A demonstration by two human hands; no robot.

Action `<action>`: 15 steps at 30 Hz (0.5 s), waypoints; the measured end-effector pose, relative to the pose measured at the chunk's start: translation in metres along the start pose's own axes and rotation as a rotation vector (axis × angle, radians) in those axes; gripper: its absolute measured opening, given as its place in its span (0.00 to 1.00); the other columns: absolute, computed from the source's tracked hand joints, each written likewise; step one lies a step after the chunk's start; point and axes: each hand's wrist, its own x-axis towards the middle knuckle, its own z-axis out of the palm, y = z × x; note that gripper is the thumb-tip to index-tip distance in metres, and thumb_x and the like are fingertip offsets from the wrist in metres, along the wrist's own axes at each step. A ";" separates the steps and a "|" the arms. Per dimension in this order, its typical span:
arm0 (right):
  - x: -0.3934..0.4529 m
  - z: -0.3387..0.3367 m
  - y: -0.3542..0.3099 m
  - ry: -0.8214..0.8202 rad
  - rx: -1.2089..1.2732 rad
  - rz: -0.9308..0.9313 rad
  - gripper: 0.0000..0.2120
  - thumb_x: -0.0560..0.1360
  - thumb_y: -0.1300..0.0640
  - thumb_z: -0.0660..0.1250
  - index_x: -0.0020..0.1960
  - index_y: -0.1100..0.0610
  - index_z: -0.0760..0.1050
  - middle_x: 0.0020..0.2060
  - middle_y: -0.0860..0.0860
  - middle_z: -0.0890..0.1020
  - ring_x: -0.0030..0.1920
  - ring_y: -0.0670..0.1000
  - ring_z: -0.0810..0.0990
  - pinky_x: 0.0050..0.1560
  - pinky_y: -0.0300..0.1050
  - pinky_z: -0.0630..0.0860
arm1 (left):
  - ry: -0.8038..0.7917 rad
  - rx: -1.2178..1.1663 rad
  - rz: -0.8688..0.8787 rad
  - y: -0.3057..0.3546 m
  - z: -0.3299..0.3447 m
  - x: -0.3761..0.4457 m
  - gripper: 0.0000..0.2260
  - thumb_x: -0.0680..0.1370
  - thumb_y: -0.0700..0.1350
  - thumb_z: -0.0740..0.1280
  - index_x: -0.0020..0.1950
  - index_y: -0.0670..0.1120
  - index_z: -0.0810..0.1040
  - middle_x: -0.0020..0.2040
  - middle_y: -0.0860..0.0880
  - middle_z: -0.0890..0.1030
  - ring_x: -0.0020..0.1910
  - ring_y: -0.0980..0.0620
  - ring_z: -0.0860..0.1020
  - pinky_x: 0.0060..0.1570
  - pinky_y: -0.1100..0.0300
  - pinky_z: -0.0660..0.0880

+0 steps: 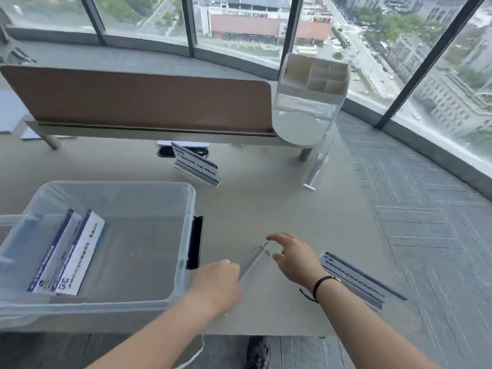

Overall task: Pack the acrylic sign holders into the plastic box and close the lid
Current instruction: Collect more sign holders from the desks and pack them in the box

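The left hand (216, 284) has its fingers curled on the near end of a clear acrylic sign holder (255, 262) lying on the tabletop (266, 209). The right hand (291, 258), fingers spread and relaxed, hovers at the holder's far end; whether it touches cannot be told. Just right of that hand lies another sign holder (356, 279). Left of the left hand sits the plastic box (183, 235), lid off, two printed holders (66, 254) inside. Beyond both hands stand a printed holder (197, 164) and a clear upright holder (318, 166).

Grey carpet floor (426, 235), curved daylit windows (239, 22), beige desk (266, 209)
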 end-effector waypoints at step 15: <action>0.049 0.014 0.032 -0.100 -0.141 -0.272 0.06 0.76 0.54 0.65 0.53 0.50 0.77 0.51 0.49 0.81 0.53 0.54 0.78 0.45 0.47 0.74 | -0.057 -0.067 -0.378 0.000 0.044 0.003 0.08 0.78 0.39 0.62 0.39 0.46 0.70 0.38 0.46 0.77 0.40 0.42 0.80 0.36 0.53 0.73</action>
